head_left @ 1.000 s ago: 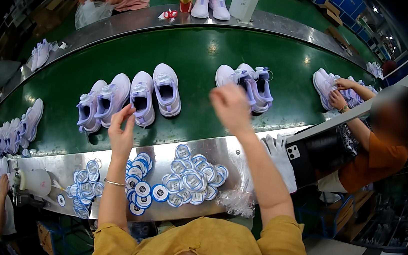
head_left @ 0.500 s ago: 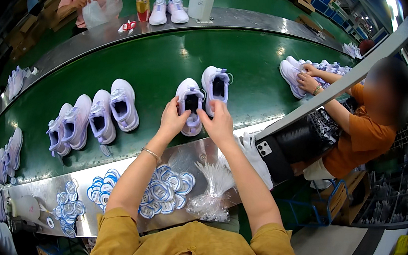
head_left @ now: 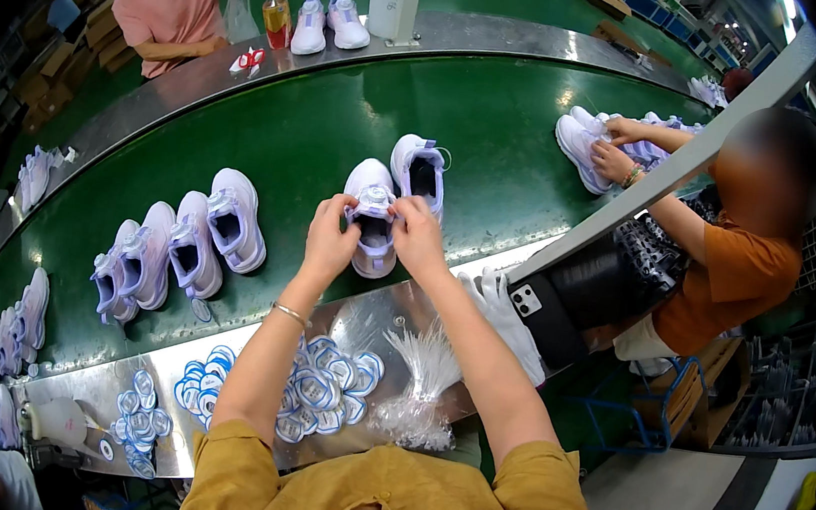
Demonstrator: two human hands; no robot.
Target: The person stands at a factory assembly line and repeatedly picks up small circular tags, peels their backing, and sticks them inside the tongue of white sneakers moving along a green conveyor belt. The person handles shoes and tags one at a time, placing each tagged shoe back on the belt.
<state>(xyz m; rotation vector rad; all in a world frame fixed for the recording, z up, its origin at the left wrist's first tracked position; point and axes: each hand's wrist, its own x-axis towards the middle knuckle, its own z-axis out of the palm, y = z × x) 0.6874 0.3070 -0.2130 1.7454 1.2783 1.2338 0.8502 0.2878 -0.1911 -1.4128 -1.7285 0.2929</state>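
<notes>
**Me:** Head view, looking down. My left hand (head_left: 329,241) and my right hand (head_left: 417,239) are both closed on one white shoe (head_left: 370,218), fingers pinching its upper from either side. The shoe sits on the green belt (head_left: 501,145), toe pointing away from me.

**Other:** What lies next to it?

**Me:** Its twin, a second white shoe (head_left: 420,171), is just past my right hand, almost touching the one I hold. Off to the left of my left hand stand three more shoes (head_left: 183,244) in a row, well apart from my fingers.

**Other:** And nearer to you?

**Me:** Under my forearms runs a steel ledge (head_left: 101,386). On it, below my left wrist, lies a heap of round blue-and-white tags (head_left: 322,391). Below my right forearm is a bundle of clear plastic ties (head_left: 424,378).

**Other:** Anyone else around?

**Me:** To the right of my right hand a person in an orange shirt (head_left: 727,281) has both hands on another shoe (head_left: 581,149). Across the belt a person in a pink shirt (head_left: 175,2) stands near a bottle (head_left: 276,18).
</notes>
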